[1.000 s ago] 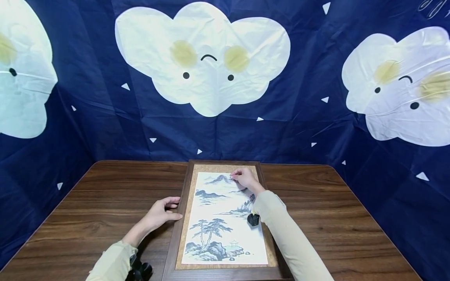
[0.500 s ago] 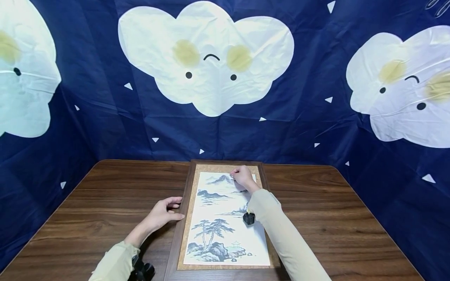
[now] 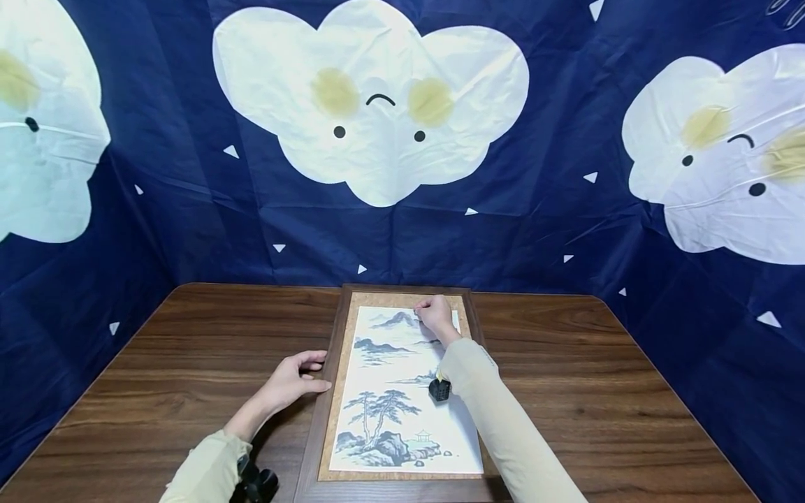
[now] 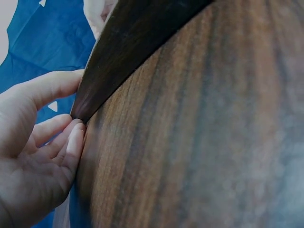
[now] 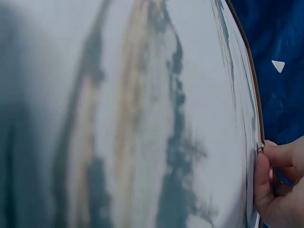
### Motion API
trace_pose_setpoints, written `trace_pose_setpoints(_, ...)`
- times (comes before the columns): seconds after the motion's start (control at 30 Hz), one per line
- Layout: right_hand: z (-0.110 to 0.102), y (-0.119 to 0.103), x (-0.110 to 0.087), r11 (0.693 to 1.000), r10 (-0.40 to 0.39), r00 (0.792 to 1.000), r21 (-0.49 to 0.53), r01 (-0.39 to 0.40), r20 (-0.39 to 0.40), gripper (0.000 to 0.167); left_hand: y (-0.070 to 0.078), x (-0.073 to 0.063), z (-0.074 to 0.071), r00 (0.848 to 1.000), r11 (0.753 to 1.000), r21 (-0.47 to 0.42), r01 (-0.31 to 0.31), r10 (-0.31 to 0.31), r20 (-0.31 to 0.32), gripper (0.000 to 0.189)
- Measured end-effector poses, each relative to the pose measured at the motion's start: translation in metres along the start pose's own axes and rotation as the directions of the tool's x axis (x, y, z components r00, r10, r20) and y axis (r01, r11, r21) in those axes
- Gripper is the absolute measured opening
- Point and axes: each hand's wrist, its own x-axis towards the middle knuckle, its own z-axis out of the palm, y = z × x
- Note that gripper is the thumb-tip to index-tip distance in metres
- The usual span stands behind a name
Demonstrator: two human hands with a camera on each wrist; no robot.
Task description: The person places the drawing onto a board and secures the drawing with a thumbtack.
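A framed corkboard (image 3: 465, 304) lies on the table with a sheet bearing an ink landscape (image 3: 383, 377) on it. At the sheet's top edge, right of its middle, my right hand (image 3: 436, 314) pinches a tiny shiny pin (image 5: 260, 148) between thumb and forefinger; most of it is hidden by the fingertips. My left hand (image 3: 288, 381) is at the frame's left side. Its thumb rests against the wooden frame (image 4: 109, 52), and the other fingertips touch the frame's lower side in the left wrist view. These fingers are only loosely bent.
A brown wood-grain table (image 3: 604, 391) extends on both sides of the board. Behind it hangs a dark blue cloth (image 3: 314, 230) printed with white clouds. My right forearm (image 3: 503, 412) crosses the board's right edge.
My right fingertips have shifted slightly up toward the sheet's top edge, and the right forearm has swung a little left. My left hand keeps its place on the frame.
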Motion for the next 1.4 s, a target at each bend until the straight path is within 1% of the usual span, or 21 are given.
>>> trace_pose_setpoints(0.37, 0.0043, -0.0007, -0.0016, 0.998, 0.049, 0.996, 0.033, -0.046, -0.071, 0.009, 0.0016, -0.0028, -0.0007, 1.000, 1.000, -0.016, -0.007, 0.007, 0.010, 0.059)
trace_pose_setpoints(0.47, 0.0051, -0.0008, -0.0011, 0.994, 0.070, 0.995, 0.084, -0.064, -0.068, 0.009, 0.0020, -0.0027, -0.0012, 1.000, 1.000, -0.019, -0.010, 0.010, 0.007, 0.059)
trace_pose_setpoints(0.57, 0.0051, -0.0017, -0.0014, 0.986, 0.102, 0.994, 0.137, -0.095, -0.046, 0.010, 0.0023, -0.0029, -0.0017, 1.000, 1.000, -0.018, -0.012, 0.012, 0.002, 0.058)
trace_pose_setpoints(0.63, 0.0050, -0.0021, -0.0017, 0.982, 0.119, 0.992, 0.151, -0.112, -0.038, 0.011, 0.0022, -0.0029, -0.0019, 1.000, 1.000, -0.014, -0.013, 0.013, 0.001, 0.058)
trace_pose_setpoints(0.73, 0.0048, -0.0027, -0.0015, 0.982, 0.134, 0.990, 0.142, -0.127, -0.041, 0.012, 0.0019, -0.0024, -0.0015, 1.000, 1.000, -0.013, -0.015, 0.015, 0.001, 0.059)
trace_pose_setpoints(1.1, 0.0072, 0.0013, 0.0020, 0.986, 0.132, 0.985, 0.114, -0.119, -0.111, 0.012, 0.0011, 0.0002, 0.0009, 1.000, 1.000, -0.018, -0.025, 0.025, 0.011, 0.059)
trace_pose_setpoints(1.3, 0.0075, 0.0020, 0.0028, 0.989, 0.119, 0.989, 0.099, -0.110, -0.089, 0.010, 0.0014, -0.0002, 0.0001, 1.000, 1.000, -0.021, -0.016, 0.016, 0.006, 0.059)
trace_pose_setpoints(1.4, 0.0084, 0.0015, 0.0026, 0.991, 0.113, 0.989, 0.079, -0.106, -0.096, 0.009, 0.0014, -0.0009, -0.0007, 1.000, 1.000, -0.023, -0.011, 0.011, 0.006, 0.059)
